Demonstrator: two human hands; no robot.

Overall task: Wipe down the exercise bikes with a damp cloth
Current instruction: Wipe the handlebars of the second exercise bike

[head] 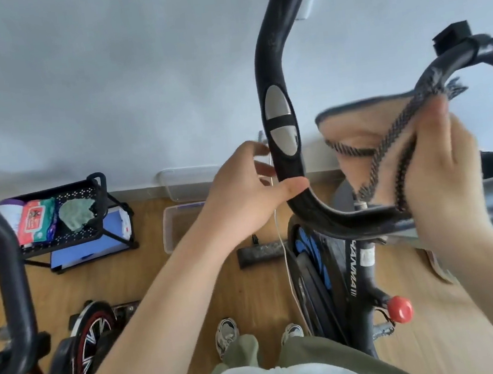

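A black exercise bike handlebar (271, 68) rises in front of me, with silver pulse sensors on its left bar. My left hand (248, 183) grips that bar just below the sensors, thumb across the front. My right hand (441, 169) pinches a beige cloth (357, 136) with a dark striped edge, held bunched between the two handlebar arms, above the lower crossbar. The bike's frame, blue-spoked flywheel (309, 250) and red knob (399, 308) lie below. A second bike (8, 278) with a red-rimmed flywheel stands at the left.
A black mesh cart (65, 215) holding a wipes pack and a green cloth stands on the wooden floor at left. Clear plastic bins (178, 195) sit against the white wall. A white cord hangs beside the bike. My shoes are below.
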